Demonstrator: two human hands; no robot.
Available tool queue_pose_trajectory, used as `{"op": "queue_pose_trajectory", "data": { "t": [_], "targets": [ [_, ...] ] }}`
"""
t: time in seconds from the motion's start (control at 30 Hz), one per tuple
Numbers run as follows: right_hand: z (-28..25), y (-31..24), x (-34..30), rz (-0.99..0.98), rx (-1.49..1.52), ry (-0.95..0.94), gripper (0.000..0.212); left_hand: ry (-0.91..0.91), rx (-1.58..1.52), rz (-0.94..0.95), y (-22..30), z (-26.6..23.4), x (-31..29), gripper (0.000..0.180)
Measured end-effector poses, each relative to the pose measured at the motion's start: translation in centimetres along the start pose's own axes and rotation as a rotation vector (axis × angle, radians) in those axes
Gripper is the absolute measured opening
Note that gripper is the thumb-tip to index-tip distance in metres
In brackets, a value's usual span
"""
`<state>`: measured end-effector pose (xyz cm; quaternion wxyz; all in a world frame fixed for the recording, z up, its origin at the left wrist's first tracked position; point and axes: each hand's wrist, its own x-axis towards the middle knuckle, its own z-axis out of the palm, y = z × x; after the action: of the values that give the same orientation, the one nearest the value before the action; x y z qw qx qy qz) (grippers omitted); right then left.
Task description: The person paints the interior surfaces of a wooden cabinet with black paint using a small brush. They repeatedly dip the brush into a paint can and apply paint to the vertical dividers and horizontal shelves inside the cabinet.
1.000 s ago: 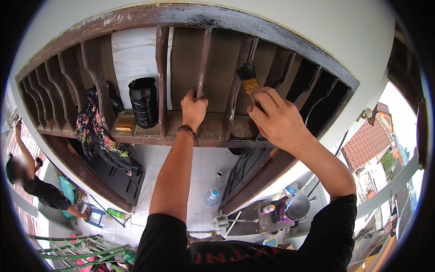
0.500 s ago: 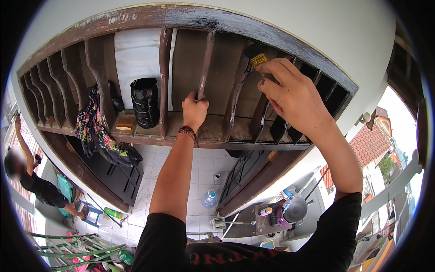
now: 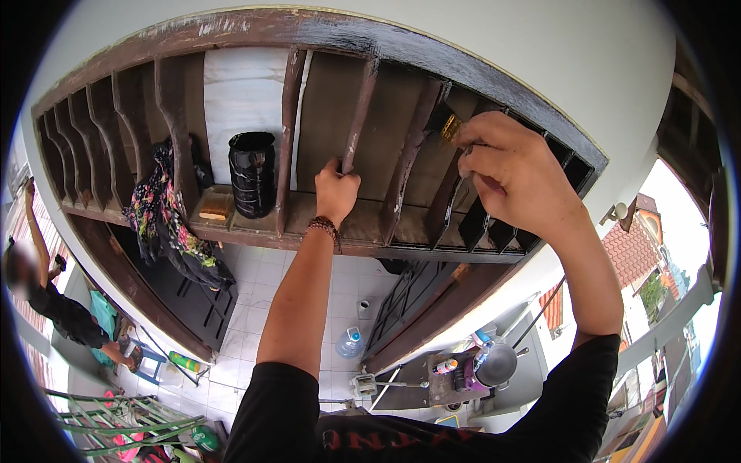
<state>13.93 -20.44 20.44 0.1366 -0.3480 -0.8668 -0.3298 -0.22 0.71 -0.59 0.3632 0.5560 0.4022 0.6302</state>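
Note:
My left hand point(image 3: 337, 194) is closed round the lower part of a thin brown wooden slat point(image 3: 362, 112) in a curved wooden frame point(image 3: 255, 27). To the right, my right hand point(image 3: 513, 170) grips a paintbrush point(image 3: 452, 128) with a gold-coloured ferrule and dark bristles. The bristles are at the upper part of another slat point(image 3: 411, 158), whose top is black while its lower part is brown and worn. Black paint coats the slats farther right. Left of my left hand, a black-smeared can point(image 3: 252, 176) stands upright on the frame's bottom ledge.
A flowered dark cloth point(image 3: 164, 212) hangs over the ledge beside a small wooden block point(image 3: 217, 204). Far below on the tiled floor are a water jug point(image 3: 350, 343) and a table with a pan point(image 3: 495, 364). Another person point(image 3: 65, 316) works at the far left.
My right hand and the paintbrush have moved slightly right and down near the slat's top. My left hand keeps its hold, and the whole view has shifted a little.

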Motion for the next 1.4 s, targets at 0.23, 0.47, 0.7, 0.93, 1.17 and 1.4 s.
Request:
{"op": "queue_pose_trajectory", "data": {
  "t": [0.23,0.47,0.7,0.93,1.17,1.4],
  "targets": [
    [0.1,-0.1,0.0,0.016,0.064,0.004,0.017,0.001,0.001,0.007,0.1,-0.2,0.2,0.028],
    [0.3,-0.2,0.3,-0.049,0.003,-0.151,0.018,-0.015,-0.019,-0.031,0.5,-0.4,-0.2,0.028],
    [-0.2,0.4,1.2,0.012,-0.034,-0.016,0.016,0.001,0.014,0.016,0.3,-0.3,-0.1,0.028],
    [-1.2,0.0,1.6,0.046,-0.033,0.08,0.017,-0.008,-0.007,0.022,0.6,-0.1,-0.4,0.028],
    [-1.7,-1.1,1.4,0.082,0.026,0.073,0.017,0.022,-0.01,0.067,0.0,0.7,-0.6,0.03],
    [3.1,-1.6,3.7,-0.043,0.215,0.064,0.023,0.177,0.085,0.035,-0.3,-4.5,1.4,0.03]
  ]
}}
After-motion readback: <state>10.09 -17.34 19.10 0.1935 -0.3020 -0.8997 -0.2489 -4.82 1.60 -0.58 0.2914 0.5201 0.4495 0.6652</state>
